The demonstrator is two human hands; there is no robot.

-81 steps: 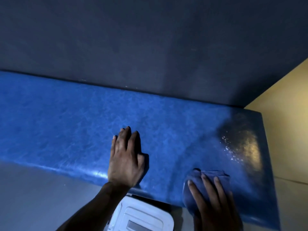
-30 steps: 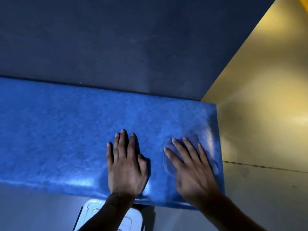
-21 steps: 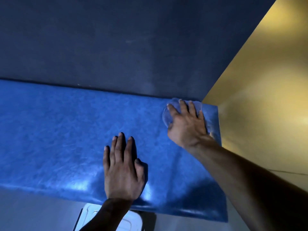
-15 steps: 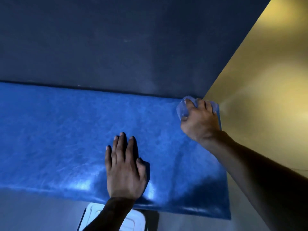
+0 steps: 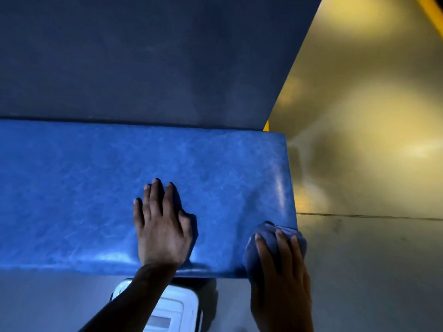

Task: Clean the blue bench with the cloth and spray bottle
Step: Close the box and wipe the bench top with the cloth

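The blue padded bench (image 5: pixel 84 188) runs across the view and ends at the right. My left hand (image 5: pixel 160 224) lies flat on its seat near the front edge, fingers spread, holding nothing. My right hand (image 5: pixel 280 267) presses a bunched blue cloth (image 5: pixel 266 233) onto the bench's front right corner, fingers over the cloth. No spray bottle is in view.
A dark blue wall (image 5: pixel 143 56) rises behind the bench. A yellow wall (image 5: pixel 371 104) and grey floor (image 5: pixel 371 271) lie to the right. A white device (image 5: pixel 167 310) shows at the bottom edge under my left forearm.
My right hand pushed the cloth from the near side up to the back right corner, then drew it back down to the front right corner. My left hand stayed flat in place.
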